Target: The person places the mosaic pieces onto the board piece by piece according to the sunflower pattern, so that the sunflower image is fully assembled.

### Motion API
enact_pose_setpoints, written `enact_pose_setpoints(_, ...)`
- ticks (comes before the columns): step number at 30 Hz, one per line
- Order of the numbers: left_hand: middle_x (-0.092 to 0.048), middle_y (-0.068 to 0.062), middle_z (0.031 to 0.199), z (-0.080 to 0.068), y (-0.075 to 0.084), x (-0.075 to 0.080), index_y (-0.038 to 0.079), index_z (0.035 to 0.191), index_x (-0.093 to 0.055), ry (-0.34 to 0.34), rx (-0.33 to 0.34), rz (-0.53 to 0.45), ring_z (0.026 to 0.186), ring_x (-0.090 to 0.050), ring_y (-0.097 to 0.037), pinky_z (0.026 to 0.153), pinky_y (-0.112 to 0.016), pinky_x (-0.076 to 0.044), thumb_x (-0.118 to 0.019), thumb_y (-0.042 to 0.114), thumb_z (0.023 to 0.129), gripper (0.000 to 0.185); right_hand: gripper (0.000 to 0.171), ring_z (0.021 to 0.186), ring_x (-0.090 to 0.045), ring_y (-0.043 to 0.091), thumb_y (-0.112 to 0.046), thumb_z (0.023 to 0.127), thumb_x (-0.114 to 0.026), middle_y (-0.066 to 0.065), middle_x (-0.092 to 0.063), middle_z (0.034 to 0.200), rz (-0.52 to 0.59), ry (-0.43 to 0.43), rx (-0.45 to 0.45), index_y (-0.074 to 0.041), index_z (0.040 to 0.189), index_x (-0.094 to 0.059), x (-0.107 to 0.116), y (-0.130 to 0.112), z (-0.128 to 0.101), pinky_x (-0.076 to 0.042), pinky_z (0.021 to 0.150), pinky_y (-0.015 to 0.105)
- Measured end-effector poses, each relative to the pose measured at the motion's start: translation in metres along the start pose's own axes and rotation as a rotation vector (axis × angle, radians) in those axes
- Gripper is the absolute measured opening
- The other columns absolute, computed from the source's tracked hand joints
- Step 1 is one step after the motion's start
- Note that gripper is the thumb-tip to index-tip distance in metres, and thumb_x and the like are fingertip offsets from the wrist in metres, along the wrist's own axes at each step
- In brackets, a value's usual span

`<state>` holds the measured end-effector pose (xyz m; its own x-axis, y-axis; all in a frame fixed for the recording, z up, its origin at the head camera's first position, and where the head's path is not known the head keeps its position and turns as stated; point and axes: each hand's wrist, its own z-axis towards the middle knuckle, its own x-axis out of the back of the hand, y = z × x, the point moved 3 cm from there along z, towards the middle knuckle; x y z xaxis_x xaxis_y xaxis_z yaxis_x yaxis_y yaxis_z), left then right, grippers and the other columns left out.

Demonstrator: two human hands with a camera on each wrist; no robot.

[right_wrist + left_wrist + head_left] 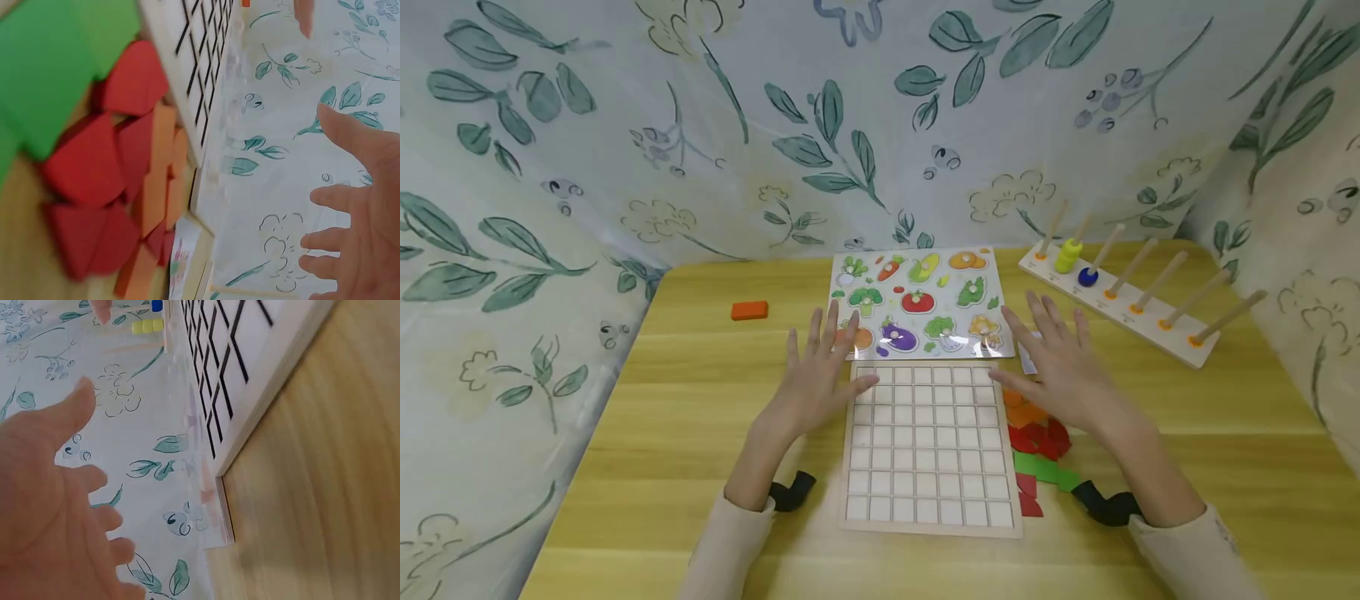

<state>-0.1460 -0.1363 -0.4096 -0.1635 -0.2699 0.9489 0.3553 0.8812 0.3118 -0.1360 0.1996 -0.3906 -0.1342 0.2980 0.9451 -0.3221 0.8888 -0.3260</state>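
Note:
Both hands are spread over the table with nothing in them. My left hand (816, 379) hovers by the upper left corner of a wooden grid board (925, 458), whose white squares hold no pieces. Opposite it, my right hand (1067, 375) is above the board's upper right side. Behind the grid lies a vegetable puzzle board (891, 287), its lower left corner partly covered by left fingers. Close to the right hand are orange pieces (153, 194), red pieces (84, 162) and green pieces (50, 62), heaped along the grid's right edge. Straight fingers show in both wrist views.
An orange block (749, 311) lies at the back left. A slanted peg board (1150, 333) stands back right, with yellow and blue beads on two pegs. A small printed card (181, 256) is partly hidden near the right hand. Patterned fabric (865, 125) encloses the table's back and sides.

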Motion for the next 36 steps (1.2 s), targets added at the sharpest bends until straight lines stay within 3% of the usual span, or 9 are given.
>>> enact_pose_setpoints(4,0.012,-0.016,0.174,-0.02,0.0,-0.008,0.015,0.167,-0.001,-0.176,-0.046,-0.11,0.161,0.009,-0.042,0.124,-0.075,0.0,-0.062,0.058,0.098,0.102,0.085,0.159,-0.007,0.048,-0.055,0.101,-0.06,0.026,-0.006,0.173,0.017,0.011,0.015,-0.012,0.165,-0.025,0.003,0.012,-0.014,0.008,0.128,0.066)
enact_pose_setpoints(8,0.009,-0.017,0.175,-0.038,-0.003,-0.016,0.016,0.168,-0.004,-0.311,-0.034,-0.19,0.162,0.009,-0.04,0.125,-0.073,0.0,-0.075,0.058,0.089,0.114,0.073,0.149,-0.03,0.052,-0.044,0.099,-0.068,0.029,-0.033,0.163,0.038,0.016,0.001,-0.012,0.159,-0.042,0.001,0.025,-0.024,-0.02,0.123,0.072)
enact_pose_setpoints(10,0.009,-0.017,0.174,-0.042,-0.003,-0.019,0.016,0.168,-0.005,-0.345,-0.029,-0.191,0.162,0.008,-0.039,0.127,-0.071,-0.001,-0.08,0.059,0.083,0.121,0.064,0.138,-0.045,0.051,-0.036,0.097,-0.072,0.029,-0.047,0.153,0.059,0.018,-0.016,-0.011,0.152,-0.052,-0.001,0.033,-0.028,-0.037,0.113,0.072)
enact_pose_setpoints(12,0.01,-0.017,0.174,-0.044,-0.001,-0.021,0.017,0.168,-0.005,-0.368,-0.024,-0.186,0.162,0.009,-0.039,0.127,-0.07,-0.001,-0.084,0.059,0.079,0.127,0.053,0.116,-0.058,0.042,-0.028,0.097,-0.074,0.024,-0.06,0.136,0.104,0.006,-0.033,-0.01,0.145,-0.061,-0.003,0.04,-0.032,-0.055,0.096,0.057)
enact_pose_setpoints(13,0.011,-0.018,0.174,-0.044,0.0,-0.022,0.017,0.168,-0.005,-0.377,-0.026,-0.184,0.162,0.009,-0.04,0.127,-0.07,-0.001,-0.085,0.058,0.077,0.128,0.049,0.106,-0.06,0.036,-0.027,0.096,-0.074,0.021,-0.064,0.127,0.135,-0.007,-0.045,-0.011,0.142,-0.064,-0.004,0.044,-0.034,-0.058,0.087,0.048)
enact_pose_setpoints(15,0.014,-0.019,0.173,-0.045,0.001,-0.025,0.016,0.168,-0.005,-0.388,-0.03,-0.178,0.161,0.01,-0.04,0.127,-0.069,-0.001,-0.088,0.056,0.075,0.131,0.042,0.088,-0.058,0.024,-0.024,0.095,-0.076,0.013,-0.066,0.11,0.206,-0.026,-0.057,-0.011,0.135,-0.07,-0.007,0.052,-0.037,-0.054,0.069,0.031)
enact_pose_setpoints(17,0.016,-0.018,0.173,-0.046,0.001,-0.027,0.014,0.168,-0.006,-0.392,-0.033,-0.183,0.161,0.011,-0.041,0.127,-0.069,0.0,-0.09,0.053,0.073,0.133,0.039,0.079,-0.051,0.015,-0.025,0.095,-0.076,0.005,-0.065,0.102,0.28,-0.053,-0.074,-0.01,0.131,-0.072,-0.011,0.059,-0.039,-0.042,0.057,0.023)
enact_pose_setpoints(26,0.02,-0.014,0.173,-0.048,0.0,-0.033,0.013,0.168,-0.003,-0.373,-0.053,-0.169,0.161,0.013,-0.039,0.127,-0.069,0.003,-0.093,0.05,0.068,0.139,0.039,0.068,-0.045,0.009,-0.029,0.093,-0.079,0.002,-0.057,0.082,0.41,-0.088,-0.105,-0.01,0.126,-0.075,-0.019,0.077,-0.04,-0.035,0.052,0.023)
enact_pose_setpoints(36,0.017,-0.013,0.173,-0.053,0.002,-0.033,0.012,0.168,-0.004,-0.371,-0.046,-0.146,0.161,0.012,-0.038,0.128,-0.068,0.002,-0.093,0.05,0.067,0.14,0.038,0.058,-0.039,0.01,-0.036,0.095,-0.076,-0.002,-0.043,0.068,0.393,-0.138,-0.162,-0.016,0.128,-0.075,-0.024,0.075,-0.029,-0.029,0.049,0.023)
